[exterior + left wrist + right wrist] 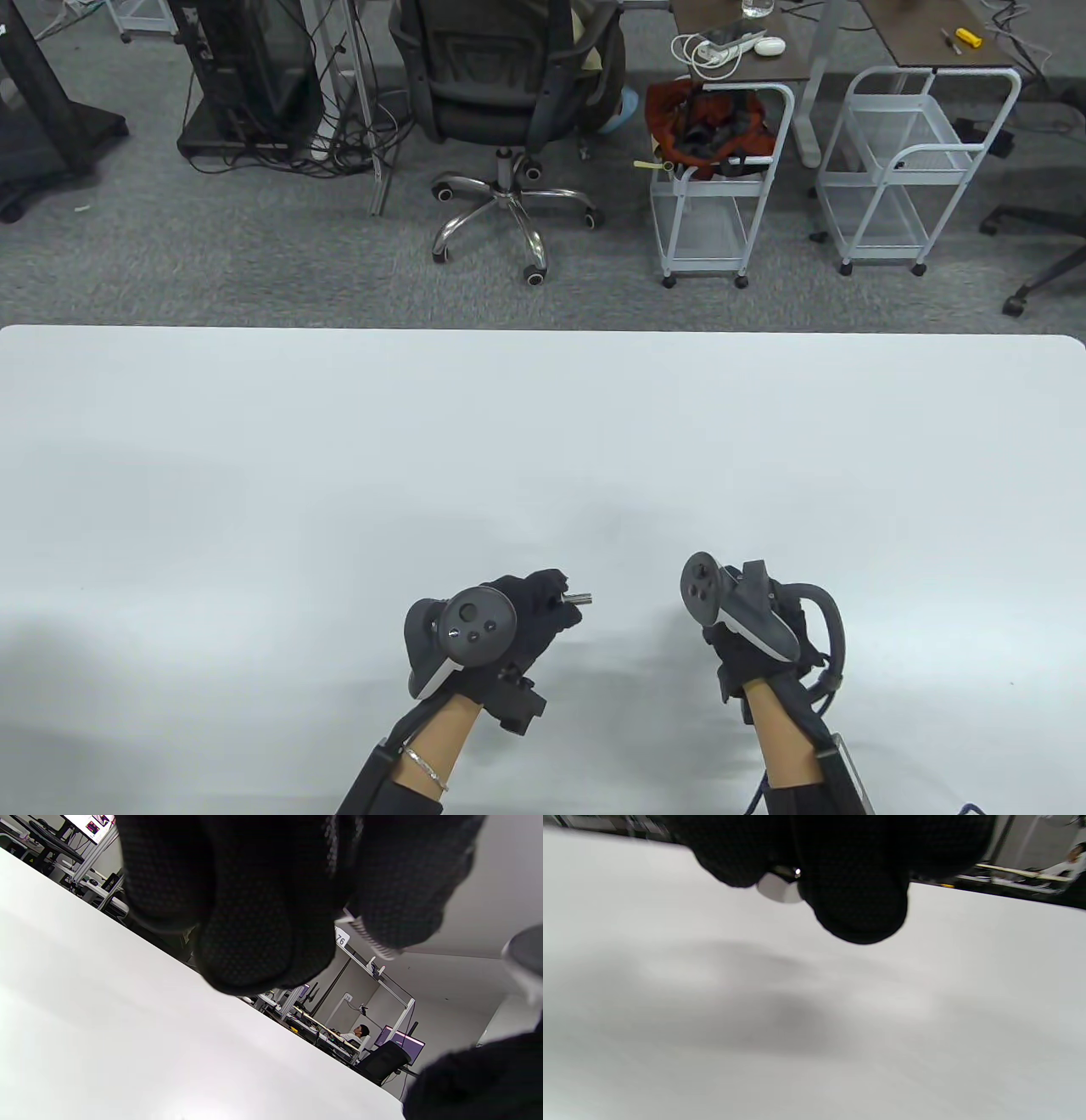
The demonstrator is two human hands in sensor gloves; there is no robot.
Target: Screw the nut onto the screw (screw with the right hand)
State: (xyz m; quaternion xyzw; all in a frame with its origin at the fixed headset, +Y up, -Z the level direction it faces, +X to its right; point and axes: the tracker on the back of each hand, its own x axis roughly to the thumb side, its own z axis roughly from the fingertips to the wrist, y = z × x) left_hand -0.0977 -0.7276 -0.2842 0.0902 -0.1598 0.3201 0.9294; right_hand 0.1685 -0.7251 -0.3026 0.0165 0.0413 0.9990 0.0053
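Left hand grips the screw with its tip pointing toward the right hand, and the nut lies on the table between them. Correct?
Not quite: the nut is pinched in the right hand, per the right wrist view. The left hand does hold the screw pointing right.

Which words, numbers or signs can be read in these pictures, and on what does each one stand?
"76": on a white tag on a frame post, left wrist view.
A second tag farther back: a number, too small to read.
Bright screens: too blurred to read.
Table view and right wrist view: no readable text.
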